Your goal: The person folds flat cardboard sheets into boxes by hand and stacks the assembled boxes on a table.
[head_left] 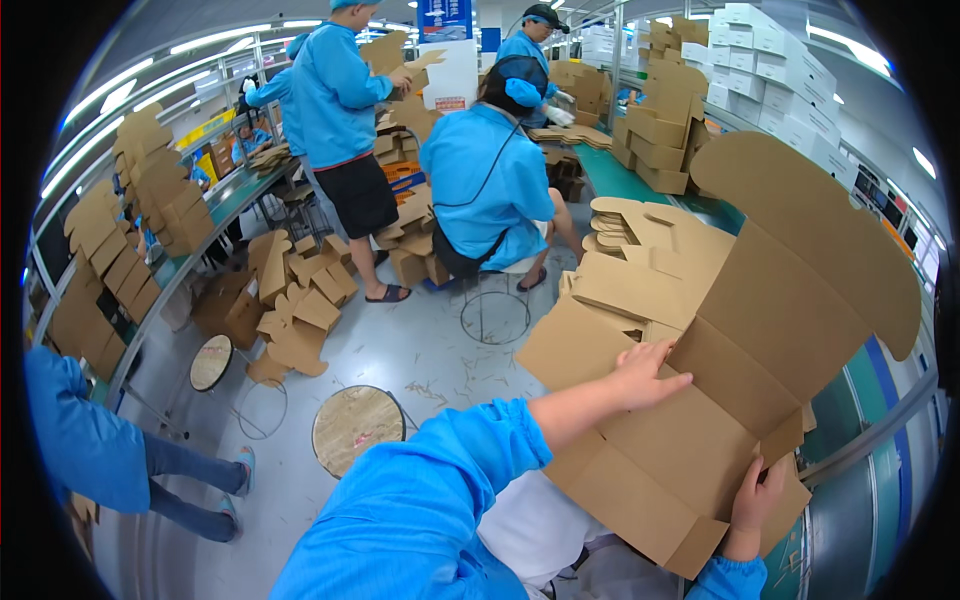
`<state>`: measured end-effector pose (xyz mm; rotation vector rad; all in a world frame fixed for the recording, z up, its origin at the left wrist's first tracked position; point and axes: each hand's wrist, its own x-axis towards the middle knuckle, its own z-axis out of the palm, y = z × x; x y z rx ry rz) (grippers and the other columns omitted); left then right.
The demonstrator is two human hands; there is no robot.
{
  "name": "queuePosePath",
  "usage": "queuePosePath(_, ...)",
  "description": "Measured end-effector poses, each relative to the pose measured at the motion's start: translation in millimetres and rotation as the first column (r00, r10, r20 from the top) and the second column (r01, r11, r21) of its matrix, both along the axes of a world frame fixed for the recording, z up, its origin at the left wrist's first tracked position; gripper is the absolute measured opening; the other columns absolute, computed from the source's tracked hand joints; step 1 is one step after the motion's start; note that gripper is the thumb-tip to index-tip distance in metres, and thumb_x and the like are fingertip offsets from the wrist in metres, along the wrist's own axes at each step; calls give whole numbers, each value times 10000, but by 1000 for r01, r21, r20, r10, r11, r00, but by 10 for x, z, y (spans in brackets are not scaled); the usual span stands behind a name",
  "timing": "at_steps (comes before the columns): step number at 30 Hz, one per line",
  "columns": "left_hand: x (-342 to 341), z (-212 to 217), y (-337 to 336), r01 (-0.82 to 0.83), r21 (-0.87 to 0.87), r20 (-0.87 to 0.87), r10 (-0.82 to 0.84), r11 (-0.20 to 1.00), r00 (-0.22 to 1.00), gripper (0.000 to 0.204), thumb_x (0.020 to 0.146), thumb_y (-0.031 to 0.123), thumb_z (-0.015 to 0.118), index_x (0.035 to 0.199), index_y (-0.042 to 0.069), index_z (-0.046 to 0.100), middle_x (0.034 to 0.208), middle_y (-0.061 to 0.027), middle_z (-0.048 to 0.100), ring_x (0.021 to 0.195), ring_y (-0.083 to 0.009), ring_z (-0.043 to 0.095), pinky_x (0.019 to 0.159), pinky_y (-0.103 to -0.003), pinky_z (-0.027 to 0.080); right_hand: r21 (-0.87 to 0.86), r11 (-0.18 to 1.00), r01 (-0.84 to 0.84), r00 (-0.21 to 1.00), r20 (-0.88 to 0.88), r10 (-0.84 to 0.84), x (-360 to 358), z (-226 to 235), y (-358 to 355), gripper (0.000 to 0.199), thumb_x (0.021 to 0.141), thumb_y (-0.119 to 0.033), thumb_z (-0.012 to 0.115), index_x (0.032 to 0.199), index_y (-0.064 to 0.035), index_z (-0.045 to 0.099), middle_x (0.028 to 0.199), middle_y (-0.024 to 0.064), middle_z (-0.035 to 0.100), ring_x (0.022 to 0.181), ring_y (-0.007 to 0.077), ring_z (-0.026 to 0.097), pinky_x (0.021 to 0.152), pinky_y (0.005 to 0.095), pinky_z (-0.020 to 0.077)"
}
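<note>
A partly folded brown cardboard box lies before me, its large rounded lid panel standing up at the far right. My left hand rests near the fold at its left side, fingers stretched out and thumb apart. At the right side my right hand has its fingers bent around a small side flap. Beyond the left hand is a stack of flat die-cut cardboard blanks, partly covered by the box.
A green-topped workbench with a metal rail runs along the right. Round stools stand on the floor, and folded boxes are heaped further off. Co-workers in blue sit and stand ahead; another person is at left.
</note>
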<state>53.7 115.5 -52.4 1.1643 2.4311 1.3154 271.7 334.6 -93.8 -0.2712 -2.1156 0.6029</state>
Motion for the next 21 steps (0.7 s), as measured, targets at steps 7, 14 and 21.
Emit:
queuePosePath(7,53,31,-28,65,-10,13,-64,998,998,723,873,495,505,1419,83,270,1360,-147,408,1318,-308,271,1078,-478,128,-467,874,-134,984,-171,60,-45,-173,87,518,881,-38,462,1381,-25,326,1040,113,585,815,182,548,704,272,447)
queuePosePath(14,-162,-130,-132,329,759,404,-803,562,438,631,959,449,391,1441,74,235,1461,-91,291,1344,-223,257,1107,-377,175,-437,832,-342,939,-183,290,79,119,317,594,868,-44,396,1432,-18,211,1326,128,449,957,182,546,785,271,454)
queuePosePath(21,-45,509,-143,307,835,308,-850,457,428,671,949,281,463,1482,117,89,1430,-60,292,1309,-192,299,1086,-342,233,-16,998,-59,998,3,59,219,726,68,550,881,-17,381,1412,0,239,1386,162,385,1192,279,480,986,340,372)
